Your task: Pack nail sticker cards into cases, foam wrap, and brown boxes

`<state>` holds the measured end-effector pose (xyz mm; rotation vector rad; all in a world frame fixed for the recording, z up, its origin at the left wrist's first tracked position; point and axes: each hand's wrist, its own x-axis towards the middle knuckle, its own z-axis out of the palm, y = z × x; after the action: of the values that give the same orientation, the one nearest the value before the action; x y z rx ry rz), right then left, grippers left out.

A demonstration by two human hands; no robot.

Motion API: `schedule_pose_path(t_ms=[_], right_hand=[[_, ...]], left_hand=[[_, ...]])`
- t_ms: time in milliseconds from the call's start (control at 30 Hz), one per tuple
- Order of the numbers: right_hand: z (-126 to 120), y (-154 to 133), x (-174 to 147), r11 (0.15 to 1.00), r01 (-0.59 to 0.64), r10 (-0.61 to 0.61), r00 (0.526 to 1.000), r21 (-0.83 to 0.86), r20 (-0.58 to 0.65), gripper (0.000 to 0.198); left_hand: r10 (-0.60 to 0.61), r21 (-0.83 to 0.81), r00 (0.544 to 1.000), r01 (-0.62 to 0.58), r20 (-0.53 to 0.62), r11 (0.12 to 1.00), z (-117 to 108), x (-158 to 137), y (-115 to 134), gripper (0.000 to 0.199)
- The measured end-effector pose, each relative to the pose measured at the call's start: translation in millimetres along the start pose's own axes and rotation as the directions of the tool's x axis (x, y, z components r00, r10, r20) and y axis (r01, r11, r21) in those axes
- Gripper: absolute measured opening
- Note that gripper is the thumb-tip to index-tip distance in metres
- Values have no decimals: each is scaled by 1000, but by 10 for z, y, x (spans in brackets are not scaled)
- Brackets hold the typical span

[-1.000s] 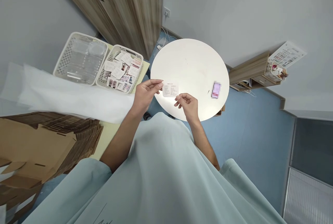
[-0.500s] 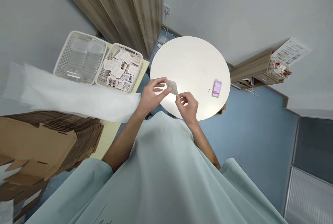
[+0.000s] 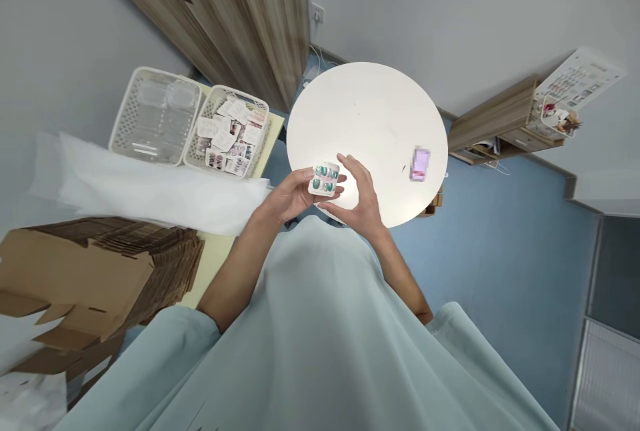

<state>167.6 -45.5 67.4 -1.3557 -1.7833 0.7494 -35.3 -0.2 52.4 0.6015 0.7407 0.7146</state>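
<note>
Over the near edge of the round white table (image 3: 370, 111), my left hand (image 3: 287, 197) holds a small white card of press-on nails (image 3: 325, 179). Several shiny teal and pale nails face up toward me on it. The fingers of that hand lie behind the card, with the thumb at its left edge. My right hand (image 3: 360, 201) is just right of the card, thumb and fingers spread apart around its right side with nothing gripped. A purple, pixelated item (image 3: 420, 164) lies on the right part of the table.
On a side table at left stand a white basket of clear plastic cases (image 3: 155, 117) and a basket of nail cards (image 3: 227, 131). White sheeting (image 3: 165, 194) and stacked flat cardboard boxes (image 3: 100, 277) lie nearer. A wooden cabinet (image 3: 505, 117) stands at right.
The card has turned over, from its printed text side to the side with the teal nails. My right hand has let go of its edge and spread its fingers.
</note>
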Motion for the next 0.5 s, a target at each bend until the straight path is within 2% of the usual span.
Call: schedule_pose_path(t_ms=[167,267,333,400,500], right_hand=[[-113,192,-52,997,68,-69,998,23,5,83],[-184,342,-103,998,55,-55,998,2,0,85],[-236,455,-119,999,22,-21,1000,-30,8,85],[-276,584,-115,998,4,-3,1000,-56,23,82],[-299,792,-86,998,6,-1,997,-65,79,78]], left_hand=[[-48,-71,994,56,101,996,123,87,-158,77],[-29,1,997,29,75,1000,207,161,-192,80],[37,135,999,-35,-16,990,231,203,-195,82],[159,326,983,-121,-93,938,231,222,-193,90],[314,621,946,-199,-81,758,213,196,-198,107]])
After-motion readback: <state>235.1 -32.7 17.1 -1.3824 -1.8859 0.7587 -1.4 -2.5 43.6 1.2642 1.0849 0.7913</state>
